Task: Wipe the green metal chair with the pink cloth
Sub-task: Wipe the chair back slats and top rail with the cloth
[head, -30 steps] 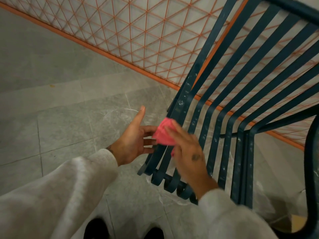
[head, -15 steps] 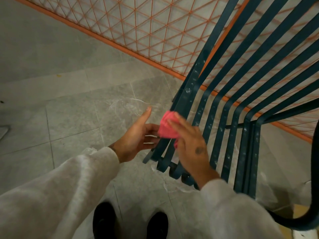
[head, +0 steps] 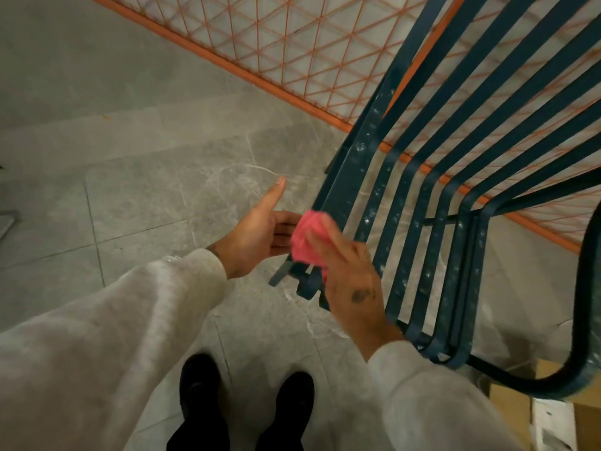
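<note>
The green metal chair (head: 422, 203) fills the right side, its slatted seat speckled with white marks. The bunched pink cloth (head: 307, 237) lies against the seat's outer left slats near their front ends. My right hand (head: 351, 275) presses the cloth onto the slats with straight fingers lying over it. My left hand (head: 257, 236) hovers just left of the cloth, palm turned toward it, thumb up, fingers nearly straight and holding nothing; whether its fingertips touch the cloth I cannot tell.
An orange mesh fence (head: 292, 43) runs diagonally behind the chair. Grey floor tiles (head: 130, 190) spread to the left. My two black shoes (head: 201, 395) stand below the hands. A cardboard box (head: 520, 405) sits under the chair's curved armrest (head: 588, 320) at bottom right.
My right hand has slid the pink cloth a little toward the slats' front ends. The view has tilted down, so my shoes now show. The left hand stays beside the cloth.
</note>
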{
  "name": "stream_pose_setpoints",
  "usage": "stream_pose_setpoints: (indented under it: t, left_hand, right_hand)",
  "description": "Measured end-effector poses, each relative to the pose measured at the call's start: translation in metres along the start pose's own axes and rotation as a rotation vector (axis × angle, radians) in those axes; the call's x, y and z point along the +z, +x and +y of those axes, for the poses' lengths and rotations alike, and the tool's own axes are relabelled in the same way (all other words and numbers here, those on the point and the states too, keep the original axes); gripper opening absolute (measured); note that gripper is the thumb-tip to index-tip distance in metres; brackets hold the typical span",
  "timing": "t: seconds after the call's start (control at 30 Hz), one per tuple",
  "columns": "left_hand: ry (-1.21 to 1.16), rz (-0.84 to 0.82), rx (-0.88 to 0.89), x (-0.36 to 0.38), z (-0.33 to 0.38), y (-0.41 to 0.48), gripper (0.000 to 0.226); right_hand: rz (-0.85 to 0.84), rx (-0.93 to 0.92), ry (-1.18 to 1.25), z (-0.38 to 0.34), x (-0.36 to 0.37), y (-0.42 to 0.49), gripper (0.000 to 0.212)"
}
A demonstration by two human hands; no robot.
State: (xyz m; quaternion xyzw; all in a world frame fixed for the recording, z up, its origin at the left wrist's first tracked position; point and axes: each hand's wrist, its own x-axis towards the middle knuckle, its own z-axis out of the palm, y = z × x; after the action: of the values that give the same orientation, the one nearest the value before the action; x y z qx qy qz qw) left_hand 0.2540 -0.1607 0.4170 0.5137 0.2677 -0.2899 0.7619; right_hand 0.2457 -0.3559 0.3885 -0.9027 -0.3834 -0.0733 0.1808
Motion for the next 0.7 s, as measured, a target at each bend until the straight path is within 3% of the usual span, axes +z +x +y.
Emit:
stream_pose_setpoints:
  t: [0.1,0.23,0.33,0.43,0.6,0.7]
  left_hand:
    - [0.016,0.026,-0.001,0.0,0.0,0.0,0.097]
    - [0.009,0.004,0.008,0.001,-0.001,-0.004,0.094]
    - [0.038,0.035,0.015,0.005,0.003,-0.008,0.086]
    - [0.061,0.013,0.033,0.005,0.004,-0.007,0.083]
    - [0.096,0.091,0.073,0.01,0.001,-0.007,0.081]
    - [0.078,0.082,0.137,0.013,-0.001,-0.011,0.068]
  right_hand:
    - [0.09,0.218,0.141,0.005,-0.004,0.02,0.08]
    - [-0.103,0.083,0.027,-0.005,0.007,-0.012,0.068]
    - [-0.049,0.012,0.025,-0.002,0.007,-0.019,0.072]
    - [0.001,0.095,0.133,0.005,0.001,0.0,0.075]
    - [0.055,0.399,0.343,0.003,0.001,0.022,0.058]
    - [0.09,0.338,0.349,-0.02,-0.002,0.005,0.071]
